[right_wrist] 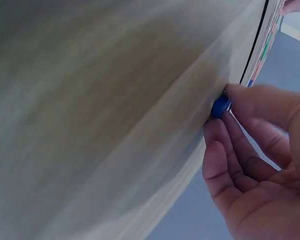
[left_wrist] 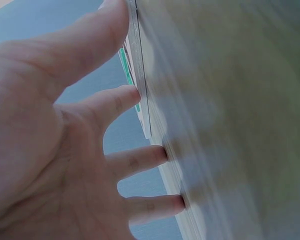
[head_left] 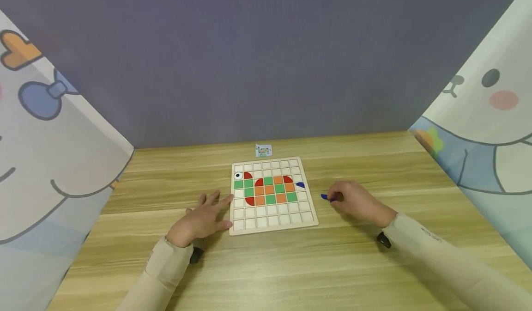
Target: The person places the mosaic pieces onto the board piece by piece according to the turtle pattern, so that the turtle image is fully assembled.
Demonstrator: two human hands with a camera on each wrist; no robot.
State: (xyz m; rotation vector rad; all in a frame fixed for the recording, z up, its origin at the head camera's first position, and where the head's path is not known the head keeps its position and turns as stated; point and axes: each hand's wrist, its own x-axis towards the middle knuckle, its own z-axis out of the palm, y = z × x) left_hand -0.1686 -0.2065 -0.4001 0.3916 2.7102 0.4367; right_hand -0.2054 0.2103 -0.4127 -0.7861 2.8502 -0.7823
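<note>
A pale wooden grid board (head_left: 274, 219) lies on the table, with green, orange and red tiles set in its cells. A round eye tile (head_left: 238, 176) sits near its upper left corner, and a dark blue tile (head_left: 300, 185) lies at its right side. My left hand (head_left: 203, 219) rests with spread fingers at the board's left edge, thumb and index finger touching it. To the right of the board, my right hand (head_left: 353, 202) pinches a small blue piece (right_wrist: 220, 106) at the table surface. Blue shows at the fingertips in the head view; whether it is one piece or two, I cannot tell.
Behind the board lies a small picture card (head_left: 263, 150) with a coloured pattern. A grey wall (head_left: 266, 70) rises at the back of the wooden table (head_left: 266, 269), and cartoon-printed panels (head_left: 490, 131) stand on both sides.
</note>
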